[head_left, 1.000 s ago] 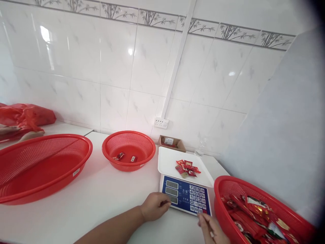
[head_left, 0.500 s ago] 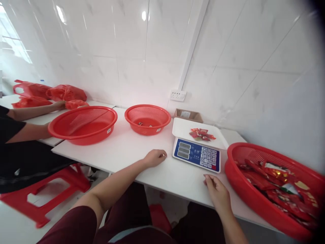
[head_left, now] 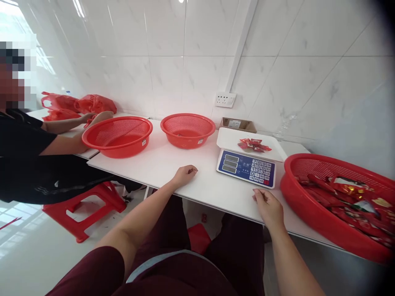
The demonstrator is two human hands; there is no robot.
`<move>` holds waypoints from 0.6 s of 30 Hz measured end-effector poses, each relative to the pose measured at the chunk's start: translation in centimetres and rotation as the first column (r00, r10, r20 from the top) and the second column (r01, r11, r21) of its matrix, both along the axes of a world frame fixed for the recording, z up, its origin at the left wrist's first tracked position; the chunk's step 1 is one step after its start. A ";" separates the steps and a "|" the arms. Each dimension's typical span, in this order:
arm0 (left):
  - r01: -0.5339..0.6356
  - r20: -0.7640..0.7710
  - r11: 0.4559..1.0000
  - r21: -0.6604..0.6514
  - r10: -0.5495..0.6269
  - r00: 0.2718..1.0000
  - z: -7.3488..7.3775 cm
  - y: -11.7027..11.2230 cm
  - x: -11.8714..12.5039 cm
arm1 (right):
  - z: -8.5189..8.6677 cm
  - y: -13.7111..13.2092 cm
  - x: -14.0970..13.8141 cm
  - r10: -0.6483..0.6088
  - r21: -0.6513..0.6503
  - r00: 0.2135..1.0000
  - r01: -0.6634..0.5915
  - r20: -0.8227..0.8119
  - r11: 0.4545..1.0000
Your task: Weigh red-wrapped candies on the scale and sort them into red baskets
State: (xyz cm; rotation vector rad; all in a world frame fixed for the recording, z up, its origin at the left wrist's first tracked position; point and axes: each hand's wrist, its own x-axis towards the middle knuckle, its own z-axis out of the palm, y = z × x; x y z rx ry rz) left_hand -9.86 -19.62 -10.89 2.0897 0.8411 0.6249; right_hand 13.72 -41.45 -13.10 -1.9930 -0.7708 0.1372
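Observation:
My left hand (head_left: 184,176) rests on the white table (head_left: 203,185) near its front edge, fingers loosely curled, nothing visible in them. My right hand (head_left: 270,207) lies at the table edge between the scale and the right basket, fingers curled in with no object showing. Just beyond it stands a digital scale (head_left: 247,168) with a blue keypad. Several small red-wrapped packets (head_left: 254,144) lie on its white pan, touched by neither hand. At the right, a large red basket (head_left: 296,197) holds many red packets (head_left: 348,201).
Two red mesh baskets (head_left: 117,150) (head_left: 188,142) stand left and centre; a few small bits lie in the centre one. A cardboard box (head_left: 239,124) sits behind the scale. At left, a co-worker (head_left: 27,156) handles red bags (head_left: 95,104) by a red stool (head_left: 83,209).
The view has shifted, so the table sits higher and further right, and more of the co-worker shows. Both my hands keep their places on the table, fingers still curled.

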 end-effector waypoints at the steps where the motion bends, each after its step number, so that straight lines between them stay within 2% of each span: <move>1: -0.005 -0.002 1.000 -0.001 0.005 1.000 0.0 0.0 0.0 | 0.0 0.0 0.0 0.005 0.002 1.000 -0.005 -0.001 1.000; 14: -0.060 0.007 0.997 0.051 0.060 0.998 0.5 -0.6 0.2 | 1.1 -0.5 -0.4 0.092 0.009 0.995 -0.093 0.021 0.996; 18: -0.054 -0.007 0.998 0.044 0.054 0.998 0.7 -0.6 0.3 | 1.3 -0.6 -0.2 0.080 0.004 0.996 -0.080 -0.024 0.997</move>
